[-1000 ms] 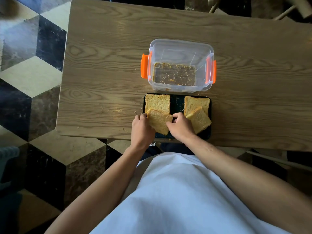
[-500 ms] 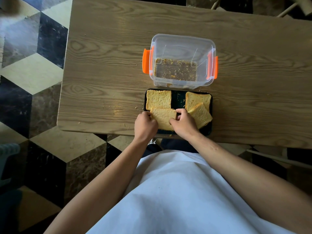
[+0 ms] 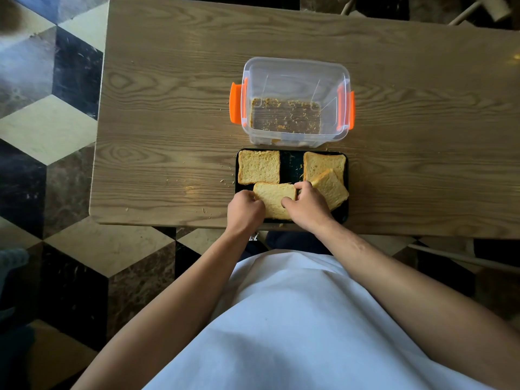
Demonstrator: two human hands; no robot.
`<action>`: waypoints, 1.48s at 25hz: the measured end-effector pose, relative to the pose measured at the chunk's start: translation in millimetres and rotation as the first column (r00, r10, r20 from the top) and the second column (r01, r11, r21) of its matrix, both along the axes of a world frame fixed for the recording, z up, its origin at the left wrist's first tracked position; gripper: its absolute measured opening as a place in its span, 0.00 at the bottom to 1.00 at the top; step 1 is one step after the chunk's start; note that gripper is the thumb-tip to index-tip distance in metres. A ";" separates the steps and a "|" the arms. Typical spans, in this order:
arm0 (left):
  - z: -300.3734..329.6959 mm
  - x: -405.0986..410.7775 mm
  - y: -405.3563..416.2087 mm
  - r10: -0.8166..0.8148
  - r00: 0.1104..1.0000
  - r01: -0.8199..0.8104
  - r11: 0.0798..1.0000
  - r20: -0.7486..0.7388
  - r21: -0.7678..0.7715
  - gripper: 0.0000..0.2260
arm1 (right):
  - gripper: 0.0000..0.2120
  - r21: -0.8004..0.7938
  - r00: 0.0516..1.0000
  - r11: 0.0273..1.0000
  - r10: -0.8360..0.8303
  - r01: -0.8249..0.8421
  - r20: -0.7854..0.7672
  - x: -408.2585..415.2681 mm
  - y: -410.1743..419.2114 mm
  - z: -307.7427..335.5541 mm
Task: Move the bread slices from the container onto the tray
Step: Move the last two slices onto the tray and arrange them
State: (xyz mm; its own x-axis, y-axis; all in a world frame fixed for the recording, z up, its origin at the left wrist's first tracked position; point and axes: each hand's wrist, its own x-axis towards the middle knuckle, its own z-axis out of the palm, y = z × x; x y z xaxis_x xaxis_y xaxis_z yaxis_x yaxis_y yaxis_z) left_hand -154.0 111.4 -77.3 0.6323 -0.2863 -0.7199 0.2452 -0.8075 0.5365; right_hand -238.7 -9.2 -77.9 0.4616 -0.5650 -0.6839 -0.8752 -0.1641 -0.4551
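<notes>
Both my left hand [image 3: 245,210] and right hand [image 3: 306,206] still pinch the last bread slice [image 3: 274,199], now squared at the tray's [image 3: 291,167] seven o'clock; the container [image 3: 292,99] holds only crumbs.

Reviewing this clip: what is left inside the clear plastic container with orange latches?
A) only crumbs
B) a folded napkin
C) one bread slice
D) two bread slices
A: the clear plastic container with orange latches shows only scattered crumbs on its bottom, while all four visible toasted bread slices lie on the black rectangular tray.
</notes>
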 end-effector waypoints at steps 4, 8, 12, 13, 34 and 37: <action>-2.7 4.2 3.1 -0.015 1.000 0.014 1.000 0.022 0.018 0.07 | 0.29 0.017 0.999 1.000 0.003 -0.003 -0.032 2.4 4.2 -3.3; -6.7 3.9 8.4 -0.078 0.992 0.070 0.994 0.095 0.084 0.10 | 0.29 0.042 0.999 0.999 0.014 -0.013 -0.041 7.4 9.4 -6.5; -9.5 4.7 12.4 -0.147 0.973 0.119 0.980 0.180 0.157 0.12 | 0.31 0.072 1.000 0.997 0.015 -0.013 -0.027 13.7 15.5 -8.4; -9.2 4.9 13.7 -0.153 0.970 0.122 0.978 0.190 0.168 0.12 | 0.31 0.081 0.999 0.997 0.021 -0.019 -0.027 15.1 16.8 -8.1; -3.6 10.3 17.6 -0.174 0.964 0.142 0.976 0.201 0.165 0.12 | 0.32 0.156 0.999 0.987 0.036 -0.035 -0.002 20.5 18.9 -4.6; -1.7 9.8 17.0 -0.147 0.943 0.097 0.979 0.299 0.177 0.10 | 0.29 0.180 1.000 0.984 0.004 -0.005 0.004 15.9 15.4 -1.2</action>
State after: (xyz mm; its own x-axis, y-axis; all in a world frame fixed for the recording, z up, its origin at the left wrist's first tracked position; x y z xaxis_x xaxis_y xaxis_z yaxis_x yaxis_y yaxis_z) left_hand -144.1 128.4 -79.0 0.7979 -0.2739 -0.5369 -0.0179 -0.9011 0.4332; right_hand -222.8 6.1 -79.1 0.4669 -0.4309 -0.7722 -0.8727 -0.0836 -0.4810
